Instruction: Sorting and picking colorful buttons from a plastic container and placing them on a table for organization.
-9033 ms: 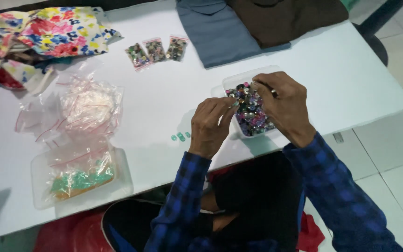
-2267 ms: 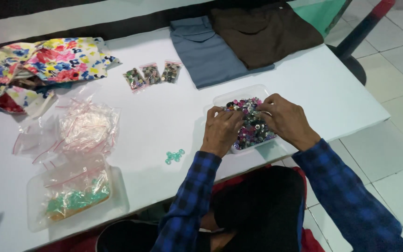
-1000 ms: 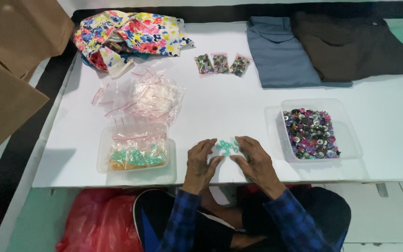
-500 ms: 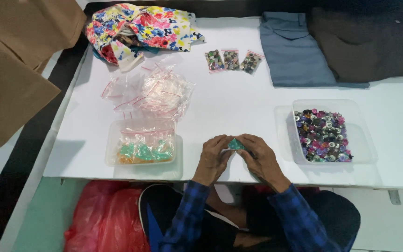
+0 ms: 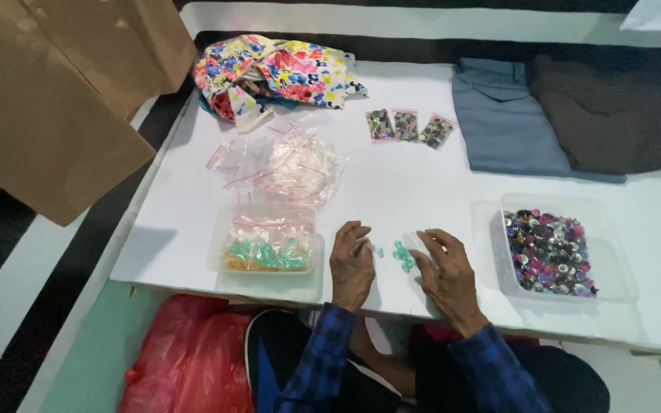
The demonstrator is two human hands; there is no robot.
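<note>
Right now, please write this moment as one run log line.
left hand: on table | right hand: beside green buttons | mixed buttons tray: right

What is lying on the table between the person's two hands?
In the head view, small green buttons lie on the white table between the left hand and right hand.

3 small button-filled bags [image 5: 407, 126] mid-table

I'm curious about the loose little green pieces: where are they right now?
The small green pieces lie on the white table near its front edge, between the left hand and right hand.
</note>
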